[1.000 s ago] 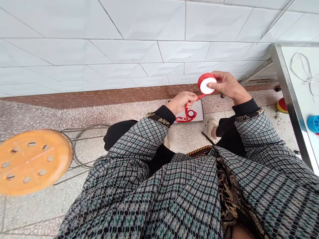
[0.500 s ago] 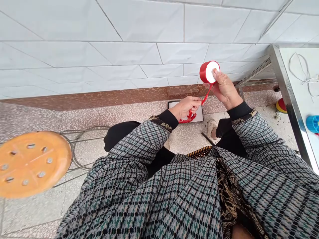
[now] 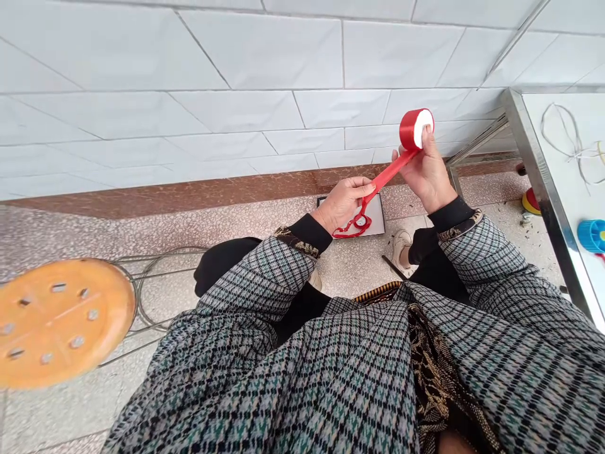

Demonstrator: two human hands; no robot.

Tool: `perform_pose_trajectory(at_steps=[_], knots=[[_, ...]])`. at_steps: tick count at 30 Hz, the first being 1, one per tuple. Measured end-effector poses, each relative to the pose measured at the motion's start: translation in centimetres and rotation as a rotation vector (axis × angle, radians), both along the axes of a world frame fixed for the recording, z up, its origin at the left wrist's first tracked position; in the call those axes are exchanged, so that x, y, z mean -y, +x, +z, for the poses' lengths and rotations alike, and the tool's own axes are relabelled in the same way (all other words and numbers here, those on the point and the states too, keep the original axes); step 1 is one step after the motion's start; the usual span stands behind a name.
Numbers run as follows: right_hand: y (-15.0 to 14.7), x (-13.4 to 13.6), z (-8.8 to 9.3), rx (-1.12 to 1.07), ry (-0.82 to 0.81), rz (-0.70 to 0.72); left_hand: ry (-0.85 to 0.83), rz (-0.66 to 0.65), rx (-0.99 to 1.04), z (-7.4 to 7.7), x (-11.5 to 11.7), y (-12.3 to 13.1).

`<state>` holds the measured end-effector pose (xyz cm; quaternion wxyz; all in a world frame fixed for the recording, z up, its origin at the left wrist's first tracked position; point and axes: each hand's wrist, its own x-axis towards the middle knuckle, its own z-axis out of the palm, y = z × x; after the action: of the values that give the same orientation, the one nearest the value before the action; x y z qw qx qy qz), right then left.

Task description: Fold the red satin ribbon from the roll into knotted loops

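Observation:
My right hand (image 3: 429, 170) is closed on a roll of red ribbon (image 3: 412, 130), its thumb on the white end face. From the roll a flat strip of red ribbon (image 3: 391, 170) runs down and left to my left hand (image 3: 344, 200), which pinches it between thumb and fingers. Below my left hand the loose end hangs in twisted loops. Behind those loops a shallow white tray (image 3: 375, 219) with a dark rim lies on the floor, partly hidden by the ribbon and hand.
An orange round stool (image 3: 66, 315) with metal legs stands at left. On the right is a metal-edged table (image 3: 543, 183) bearing a white cable (image 3: 574, 142) and a blue plastic spool (image 3: 592, 235). A red and yellow object (image 3: 532, 202) lies beneath it. A tiled wall (image 3: 212, 113) rises ahead.
My right hand has moved the roll right and slightly up, away from my left hand. The strip between my hands is longer and now flat rather than bunched.

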<state>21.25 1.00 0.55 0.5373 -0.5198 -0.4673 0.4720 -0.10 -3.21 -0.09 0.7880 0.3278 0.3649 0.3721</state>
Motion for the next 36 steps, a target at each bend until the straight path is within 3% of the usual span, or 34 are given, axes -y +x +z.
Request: perform_pose_trajectory(at_steps=[4, 10, 15, 20, 29, 36], knots=[[0.0, -0.1, -0.3, -0.046, 0.017, -0.066, -0.018, 0.041, 0.101, 0.8, -0.4, -0.4], [0.2, 0.1, 0.4, 0.149, 0.125, 0.011, -0.091, -0.031, 0.136, 1.9, -0.9, -1.5], [0.7, 0.6, 1.8, 0.321, 0.133, 0.123, -0.086, -0.007, 0.056, 2.0, -1.4, -2.0], [1.5, 1.5, 4.1, 0.429, 0.028, 0.322, -0.148, -0.101, 0.034, 2.1, -1.9, -2.6], [2.1, 1.6, 4.4, 0.604, -0.07, 0.597, -0.214, -0.182, -0.061, 1.2, -1.8, -1.9], [1.4, 1.4, 3.9, 1.041, 0.033, 0.749, -0.23, -0.232, -0.167, -0.6, -1.1, -0.3]])
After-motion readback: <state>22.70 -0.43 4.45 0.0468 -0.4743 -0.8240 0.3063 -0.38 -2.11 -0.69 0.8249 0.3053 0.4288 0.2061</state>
